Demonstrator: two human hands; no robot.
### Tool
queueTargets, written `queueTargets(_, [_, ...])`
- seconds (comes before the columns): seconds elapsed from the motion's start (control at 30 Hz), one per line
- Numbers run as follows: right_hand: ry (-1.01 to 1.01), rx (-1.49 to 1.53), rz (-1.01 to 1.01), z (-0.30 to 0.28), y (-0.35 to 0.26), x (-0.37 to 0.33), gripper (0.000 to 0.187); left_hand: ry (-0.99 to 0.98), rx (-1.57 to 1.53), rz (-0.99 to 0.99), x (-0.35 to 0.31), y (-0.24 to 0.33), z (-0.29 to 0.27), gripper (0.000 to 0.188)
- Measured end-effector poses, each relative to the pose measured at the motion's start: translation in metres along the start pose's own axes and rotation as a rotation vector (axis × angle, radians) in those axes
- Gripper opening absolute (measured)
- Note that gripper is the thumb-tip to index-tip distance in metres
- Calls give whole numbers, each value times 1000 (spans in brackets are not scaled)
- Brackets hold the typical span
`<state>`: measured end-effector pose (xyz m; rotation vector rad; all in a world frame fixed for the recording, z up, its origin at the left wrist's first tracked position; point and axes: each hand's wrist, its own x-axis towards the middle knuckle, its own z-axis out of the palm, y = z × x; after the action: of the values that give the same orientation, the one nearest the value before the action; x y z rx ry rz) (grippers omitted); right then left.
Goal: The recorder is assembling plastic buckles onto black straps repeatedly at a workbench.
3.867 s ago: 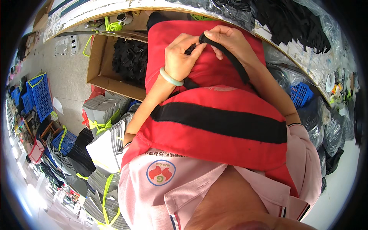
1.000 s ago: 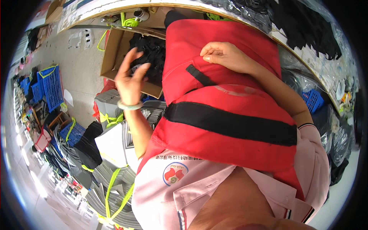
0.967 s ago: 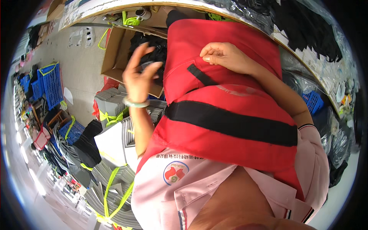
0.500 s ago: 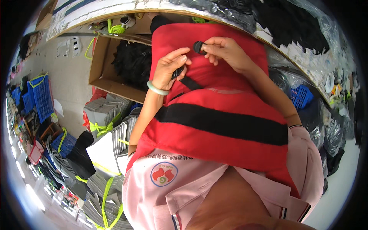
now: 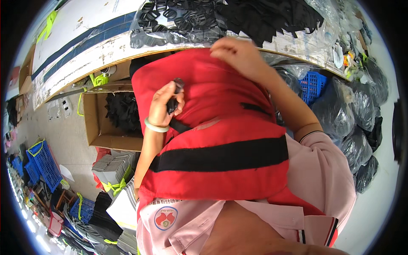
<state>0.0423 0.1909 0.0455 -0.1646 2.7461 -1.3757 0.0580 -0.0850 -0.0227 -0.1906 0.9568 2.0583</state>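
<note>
My left hand is closed over the red apron on my lap. Between its thumb and fingers is a small rounded black plastic buckle. A second black piece, perhaps folded strap, shows lower in the same grip. My right hand, slightly smeared by motion, is over the apron's far edge beside the worktable, its fingers loosely bent and apart. Nothing shows in it. Nearest to it on the table are a clear plastic bag of black buckles and a heap of black strap pieces.
A cardboard box of black pieces stands left of my lap, under the worktable edge. Tied stacks of grey sheets lie nearer me. A blue basket and filled plastic bags are at the right.
My right hand has left the black buckle and moved to the table edge. The buckle is now in my left hand, which has lowered. The view has shifted, showing more of the table.
</note>
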Motion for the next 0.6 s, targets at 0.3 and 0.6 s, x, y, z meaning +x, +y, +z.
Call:
queueTargets(0.3, [269,-756,-136,-47,100,46,36,-134,-346,-78,13,-1,2,27])
queueTargets(0.6, [168,-585,-215,-49,96,10,30,-91,-329,-31,16,-15,-2,23])
